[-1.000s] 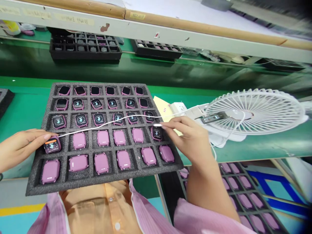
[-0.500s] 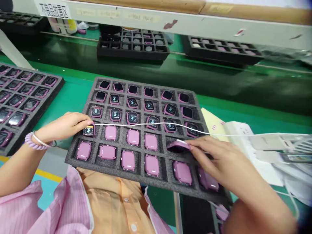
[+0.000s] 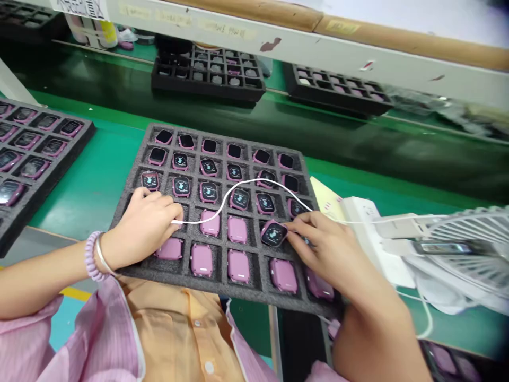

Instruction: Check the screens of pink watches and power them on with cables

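A dark foam tray (image 3: 218, 287) holds rows of pink smartwatch bodies. The back rows lie screen up, some lit, while the front ones lie with their pink backs up. Over the tray's left front, my left hand (image 3: 145, 225) is closed on the end of a white cable (image 3: 254, 181); the tip is hidden by the fingers. My right hand (image 3: 330, 246) pinches the edge of a smartwatch (image 3: 274, 234) with a lit screen facing up, at a right-hand compartment of the fourth row. The cable arches between both hands and passes behind the right one.
Another watch tray (image 3: 43, 159) lies at the left. Two dark divided trays (image 3: 207, 91) (image 3: 338, 101) stand at the back under a shelf edge (image 3: 238, 37). To the right are a white power strip (image 3: 377, 254), a yellow paper (image 3: 324, 196) and a white fan (image 3: 473, 239).
My left hand has moved right with the cable end, away from the lit watch at the tray's left edge. My right hand has turned its watch screen up. The cable now arches.
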Demonstrator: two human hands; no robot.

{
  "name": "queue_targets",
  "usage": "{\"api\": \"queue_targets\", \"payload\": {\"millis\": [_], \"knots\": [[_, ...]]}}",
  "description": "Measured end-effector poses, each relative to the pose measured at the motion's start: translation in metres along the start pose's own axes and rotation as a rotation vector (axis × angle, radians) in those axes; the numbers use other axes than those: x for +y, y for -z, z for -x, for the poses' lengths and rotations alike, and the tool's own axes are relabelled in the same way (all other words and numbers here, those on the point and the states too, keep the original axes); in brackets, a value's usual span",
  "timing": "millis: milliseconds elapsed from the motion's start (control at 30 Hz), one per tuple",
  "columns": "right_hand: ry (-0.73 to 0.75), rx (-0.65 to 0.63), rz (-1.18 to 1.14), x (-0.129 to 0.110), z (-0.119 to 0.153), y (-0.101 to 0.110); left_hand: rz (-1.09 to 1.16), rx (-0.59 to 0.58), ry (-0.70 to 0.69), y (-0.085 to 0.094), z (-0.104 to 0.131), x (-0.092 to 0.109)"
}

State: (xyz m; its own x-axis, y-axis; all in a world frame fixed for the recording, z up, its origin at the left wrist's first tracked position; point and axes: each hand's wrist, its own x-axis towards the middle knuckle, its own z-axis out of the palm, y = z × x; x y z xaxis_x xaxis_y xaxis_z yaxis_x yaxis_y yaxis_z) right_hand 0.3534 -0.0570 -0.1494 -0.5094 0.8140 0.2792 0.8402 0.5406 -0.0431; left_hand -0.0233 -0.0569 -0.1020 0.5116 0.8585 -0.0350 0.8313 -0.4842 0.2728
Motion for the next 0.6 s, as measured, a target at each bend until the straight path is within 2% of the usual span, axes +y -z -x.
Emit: {"api": "queue_targets", "payload": {"millis": [100,200,300,400,467,533,600], "knots": [[-0.033,-0.009,-0.006,-0.005,-0.001,0.001,-0.269,0.084,-0.085,-0.001,-0.004,0.011],[-0.057,0.004,0.002,-0.01,-0.003,0.002,-0.369,0.107,-0.166,0.003,-0.008,0.008],[-0.062,0.016,0.005,-0.013,-0.005,0.001,-0.225,0.058,-0.104,0.01,-0.014,-0.009],[-0.072,0.014,0.006,-0.013,-0.006,0.0,0.112,-0.038,0.064,0.018,-0.021,-0.03],[-0.071,0.015,0.005,-0.012,-0.007,-0.002,0.287,-0.128,0.094,0.019,-0.023,-0.037],[-0.049,0.036,0.016,-0.011,-0.007,-0.004,0.317,-0.179,0.055,0.018,-0.023,-0.037],[-0.022,0.068,0.04,-0.01,-0.007,-0.005,0.252,-0.194,0.03,0.014,-0.022,-0.032]]}}
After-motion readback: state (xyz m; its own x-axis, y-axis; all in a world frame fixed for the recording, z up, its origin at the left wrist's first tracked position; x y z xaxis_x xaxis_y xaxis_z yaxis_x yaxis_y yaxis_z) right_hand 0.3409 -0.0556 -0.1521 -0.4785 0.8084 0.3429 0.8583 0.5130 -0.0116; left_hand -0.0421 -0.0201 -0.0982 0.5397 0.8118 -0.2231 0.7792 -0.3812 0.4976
